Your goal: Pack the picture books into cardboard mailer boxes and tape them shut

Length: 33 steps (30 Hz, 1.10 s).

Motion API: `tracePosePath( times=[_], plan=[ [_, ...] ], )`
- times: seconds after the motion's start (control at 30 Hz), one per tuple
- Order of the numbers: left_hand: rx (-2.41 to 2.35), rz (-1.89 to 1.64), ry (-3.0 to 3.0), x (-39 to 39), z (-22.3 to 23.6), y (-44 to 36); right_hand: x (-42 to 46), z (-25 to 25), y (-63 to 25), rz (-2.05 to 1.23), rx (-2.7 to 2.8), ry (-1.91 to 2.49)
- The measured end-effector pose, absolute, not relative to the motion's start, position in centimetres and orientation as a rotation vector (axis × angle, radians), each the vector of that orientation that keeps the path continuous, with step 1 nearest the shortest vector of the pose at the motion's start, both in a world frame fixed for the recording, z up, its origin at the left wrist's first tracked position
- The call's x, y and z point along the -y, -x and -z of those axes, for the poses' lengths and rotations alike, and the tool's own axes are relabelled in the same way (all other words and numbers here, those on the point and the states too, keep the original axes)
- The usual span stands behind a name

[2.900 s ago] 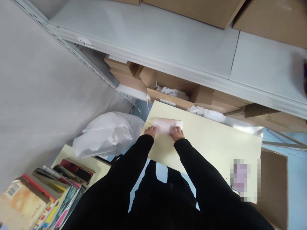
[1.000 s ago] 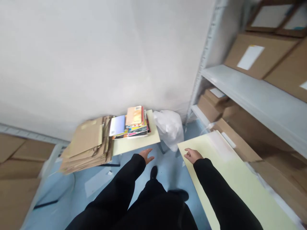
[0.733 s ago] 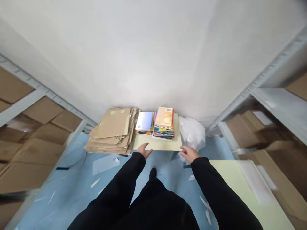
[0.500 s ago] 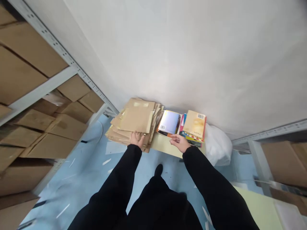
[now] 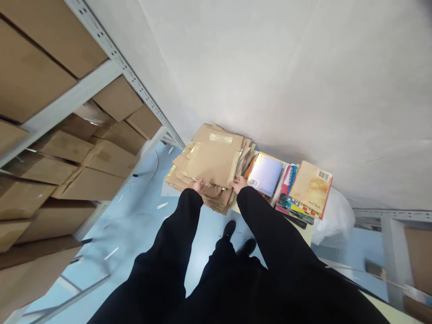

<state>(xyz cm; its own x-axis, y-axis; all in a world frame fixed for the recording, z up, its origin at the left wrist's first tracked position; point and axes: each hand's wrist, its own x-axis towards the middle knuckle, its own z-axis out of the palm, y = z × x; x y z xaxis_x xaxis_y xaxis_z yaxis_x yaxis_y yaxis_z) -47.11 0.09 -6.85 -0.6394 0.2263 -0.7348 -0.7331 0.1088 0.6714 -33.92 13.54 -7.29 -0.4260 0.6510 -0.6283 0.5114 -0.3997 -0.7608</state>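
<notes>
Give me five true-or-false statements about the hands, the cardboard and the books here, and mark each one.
1. The left hand and right hand are both at the near edge of the top cardboard sheet. True.
2. The blue-covered book lies between the cardboard stack and the orange-tan book. True.
3. The right hand is holding the blue-covered book. False: it is at a corner of the top cardboard sheet.
4. The orange-tan book shows a barcode. True.
5. The cardboard stack lies right of the books in view. False: it lies left of them.
</notes>
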Motion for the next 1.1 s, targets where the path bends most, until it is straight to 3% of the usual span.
tracePosePath(
  times=[0.43, 0.67, 0.87, 1.1],
  plan=[
    [-1.429, -1.749, 0.386, -1.6, 4.5, 47.1, -13.9, 4.1, 34.7, -2.244, 1.405, 1.529],
    [-1.650, -1.905, 0.287, -2.1, 2.6, 46.3, -12.5, 1.7, 34.4, -2.253, 1.486, 1.418],
    [-1.680, -1.987, 0.149, -2.2, 0.6, 47.1, -13.6, 1.2, 31.4, -1.956, 1.794, 1.308],
    [-1.658, -1.987, -0.301, -1.2, -4.0, 47.6, -18.0, -4.7, 25.4, -1.152, 1.893, 1.185]
  ],
)
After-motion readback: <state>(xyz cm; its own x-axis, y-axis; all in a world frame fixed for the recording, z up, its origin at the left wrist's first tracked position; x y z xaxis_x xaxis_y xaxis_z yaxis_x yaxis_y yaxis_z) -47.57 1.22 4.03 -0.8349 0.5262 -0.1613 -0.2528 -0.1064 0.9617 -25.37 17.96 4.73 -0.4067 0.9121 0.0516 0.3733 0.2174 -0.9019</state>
